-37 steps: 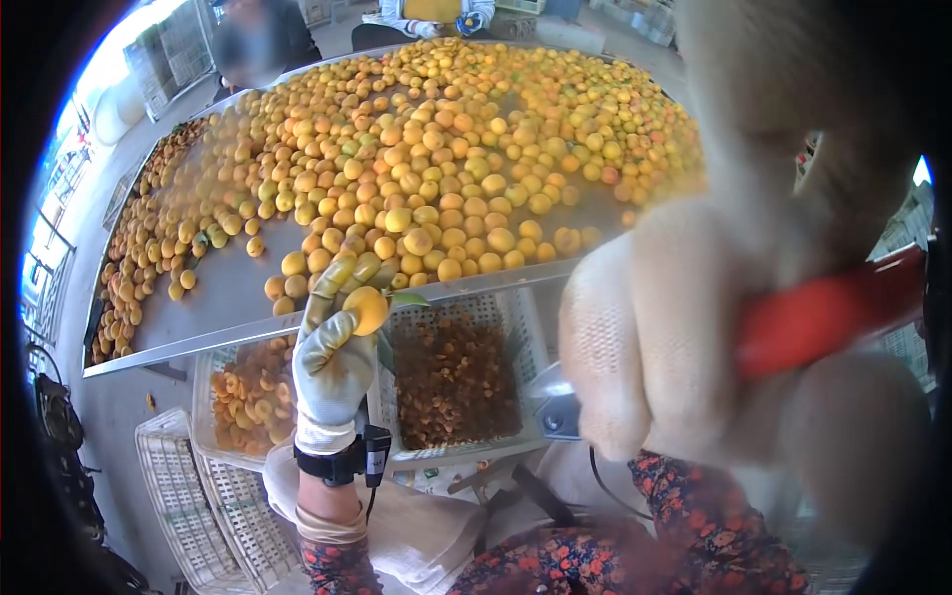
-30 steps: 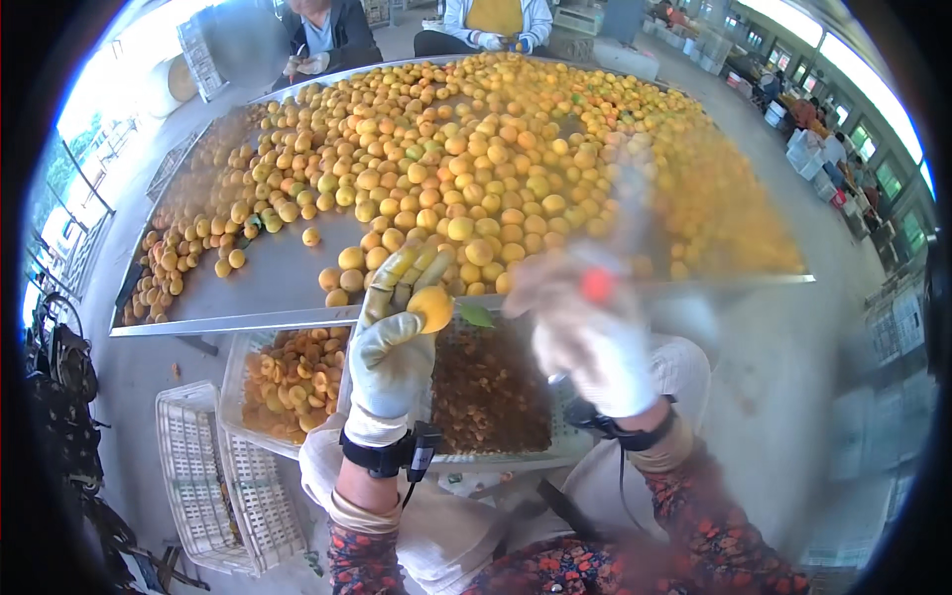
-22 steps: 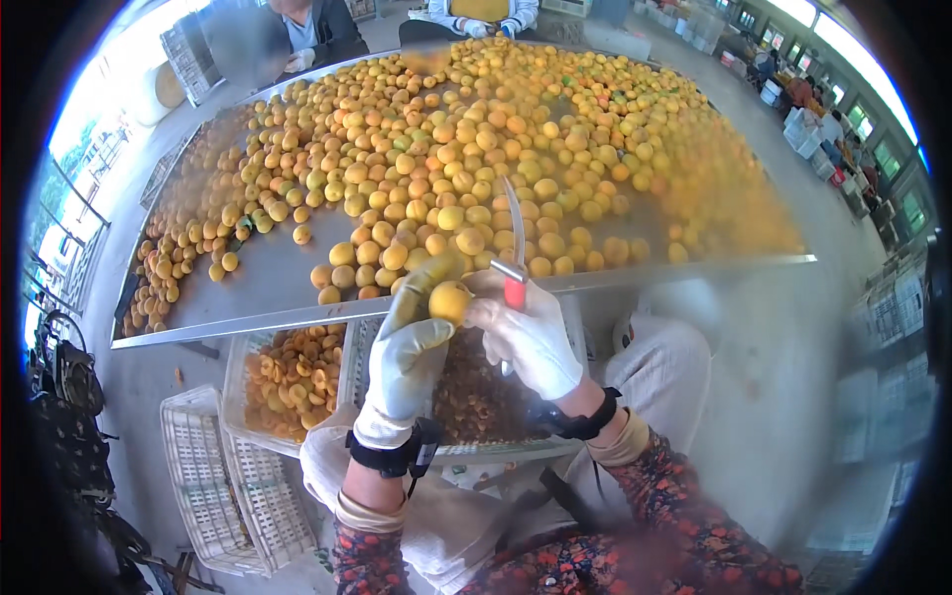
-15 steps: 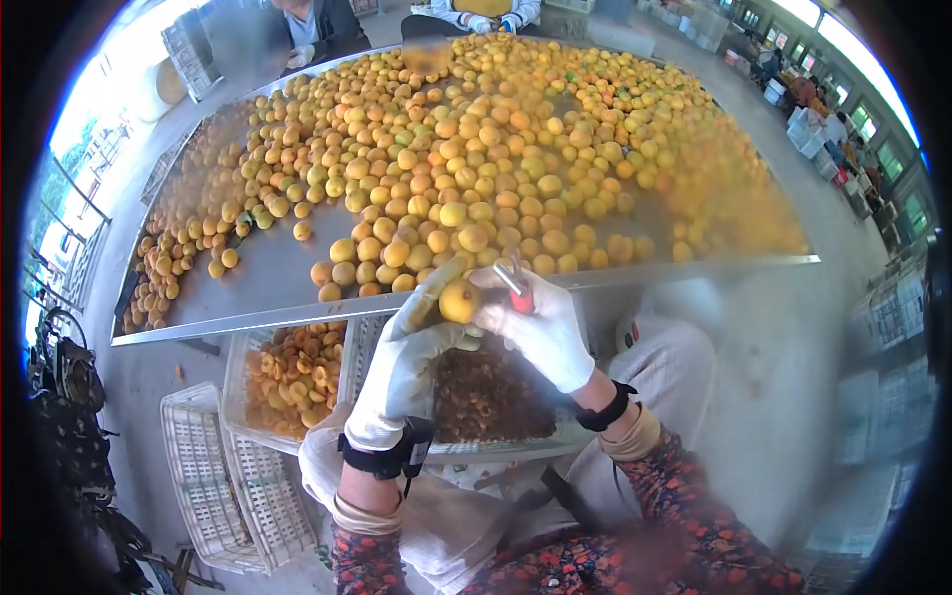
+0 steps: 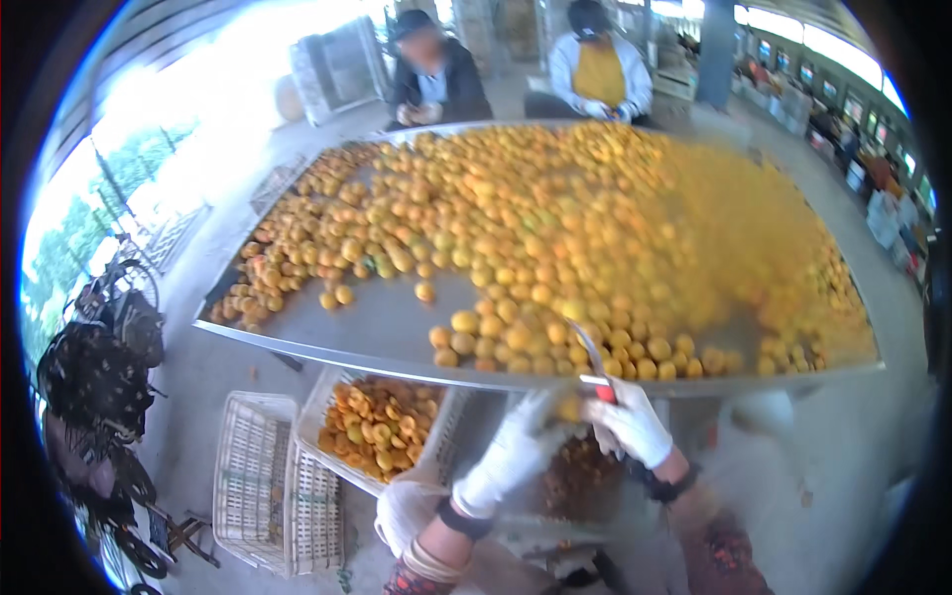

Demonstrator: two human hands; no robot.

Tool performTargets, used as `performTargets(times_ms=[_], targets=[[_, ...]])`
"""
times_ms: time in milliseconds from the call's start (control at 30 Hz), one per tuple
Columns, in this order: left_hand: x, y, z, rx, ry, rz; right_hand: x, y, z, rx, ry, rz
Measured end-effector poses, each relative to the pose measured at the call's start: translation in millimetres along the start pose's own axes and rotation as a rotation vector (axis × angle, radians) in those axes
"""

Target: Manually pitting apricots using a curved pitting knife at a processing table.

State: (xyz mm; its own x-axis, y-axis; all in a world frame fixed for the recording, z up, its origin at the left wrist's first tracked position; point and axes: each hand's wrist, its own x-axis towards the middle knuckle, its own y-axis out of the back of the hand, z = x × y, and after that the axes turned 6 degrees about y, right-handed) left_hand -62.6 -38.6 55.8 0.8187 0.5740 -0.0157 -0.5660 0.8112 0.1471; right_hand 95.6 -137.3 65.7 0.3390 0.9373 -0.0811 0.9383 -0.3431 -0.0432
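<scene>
Fruit, round and yellow-orange, is being held just in front of the near edge of a broad grey metal tabletop, close to that edge's middle. It is being gripped by the white-gloved left hand, whose fingers are being held bent around it, though their exact placing is being lost in blur. On the fruit's right side, the white-gloved right hand is being held close up to it; whether the fruit is being touched by the fingertips cannot be told. A red-handled knife with a slim, curved blade is being clasped in that hand, fingers folded around the handle, and the blade is being pointed upward and tilted left across the near edge. Many loose yellow-orange fruits are being borne by the tabletop, heaped from the far edge toward the near right corner. Below the hands, dark brown scraps are being partly hidden. A whitish plastic crate of halved orange fruit is being kept left of the hands, beside two white lattice crates. Beyond the far edge, a person in a dark jacket and a person in a yellow top are being seen.
</scene>
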Motion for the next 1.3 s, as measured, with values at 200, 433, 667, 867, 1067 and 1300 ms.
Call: performTargets(times_ms=[200, 433, 667, 867, 1067, 1300], targets=[[-9.8, 6.3, 11.2, 0.291, -0.156, 0.102, 5.9, -10.4, 3.5, 0.25, -0.087, -0.008], [-1.7, -0.2, -6.0, 0.137, -0.114, 0.132, 12.4, -16.3, 21.9, 0.3, -0.048, 0.23], [6.9, 14.8, 13.5, -0.708, 0.01, 0.092, -1.7, -14.5, -7.3, -0.02, 0.202, 0.186], [4.7, 13.3, 6.0, -0.922, -0.1, 0.013, -50.1, -18.1, -6.1, 0.124, 0.279, 0.071], [-0.5, 10.8, 8.5, -0.864, -0.12, -0.005, -63.5, -54.4, -9.0, 0.021, 0.096, 0.173], [1.3, 12.1, 13.7, -0.835, -0.091, 0.048, -53.7, -62.3, 4.8, 0.089, 0.173, 0.191]])
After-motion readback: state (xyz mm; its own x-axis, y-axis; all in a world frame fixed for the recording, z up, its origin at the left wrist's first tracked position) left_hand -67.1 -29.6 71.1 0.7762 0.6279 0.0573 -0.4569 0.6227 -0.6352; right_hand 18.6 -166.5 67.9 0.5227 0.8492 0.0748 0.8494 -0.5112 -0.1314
